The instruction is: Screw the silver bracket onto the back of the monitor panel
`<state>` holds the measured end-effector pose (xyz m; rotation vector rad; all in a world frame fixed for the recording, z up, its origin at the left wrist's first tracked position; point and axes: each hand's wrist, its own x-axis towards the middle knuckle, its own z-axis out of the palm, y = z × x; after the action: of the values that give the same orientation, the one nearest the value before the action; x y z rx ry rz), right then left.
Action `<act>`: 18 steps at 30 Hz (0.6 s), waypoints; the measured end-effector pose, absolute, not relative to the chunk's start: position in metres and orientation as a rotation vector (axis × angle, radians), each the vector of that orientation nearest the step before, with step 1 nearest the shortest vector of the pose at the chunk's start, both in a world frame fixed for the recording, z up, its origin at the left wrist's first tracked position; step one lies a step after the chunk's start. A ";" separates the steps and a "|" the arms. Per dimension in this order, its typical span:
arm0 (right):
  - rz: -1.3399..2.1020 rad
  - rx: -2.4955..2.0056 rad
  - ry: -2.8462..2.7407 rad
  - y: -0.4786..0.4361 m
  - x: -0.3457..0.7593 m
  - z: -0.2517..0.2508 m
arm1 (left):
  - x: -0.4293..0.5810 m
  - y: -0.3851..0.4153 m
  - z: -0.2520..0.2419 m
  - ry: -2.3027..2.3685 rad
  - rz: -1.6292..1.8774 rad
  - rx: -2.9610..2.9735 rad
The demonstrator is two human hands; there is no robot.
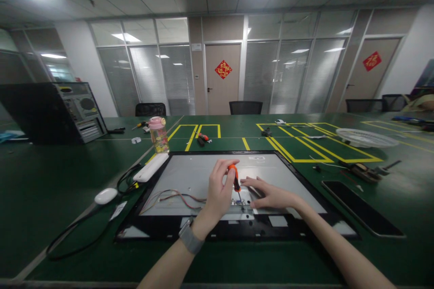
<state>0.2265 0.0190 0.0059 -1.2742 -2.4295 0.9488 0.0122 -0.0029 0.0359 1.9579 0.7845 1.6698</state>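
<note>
An orange and black screwdriver is gripped near its top by my left hand, which wears a grey-banded watch at the wrist. Its shaft points down at a small bracket with ports on a flat monitor panel. The panel lies back side up, with a silver sheet inside a black frame. My right hand rests on the panel just right of the bracket, fingers stretched out and apart, holding nothing. Thin coloured wires run across the panel towards the bracket, partly behind my left hand.
A black phone and a caliper-like tool lie to the right. Leftward are a white power adapter, cables, a white puck-shaped device, a pink-lidded bottle and a computer case. Red-handled pliers lie behind the panel.
</note>
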 end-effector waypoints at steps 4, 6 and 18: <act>0.934 -1.235 -2.437 0.020 0.227 0.004 | 0.015 -0.001 0.033 0.824 1.665 1.916; 0.921 -1.217 -2.446 0.021 0.227 0.004 | 0.017 0.000 0.031 0.841 1.678 1.878; 0.910 -1.231 -2.442 0.022 0.229 0.001 | 0.013 -0.004 0.035 0.604 1.506 1.874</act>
<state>0.2287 0.0224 0.0007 -1.2309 -2.4425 0.9097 0.0131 -0.0036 0.0346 1.8739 0.6042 1.5057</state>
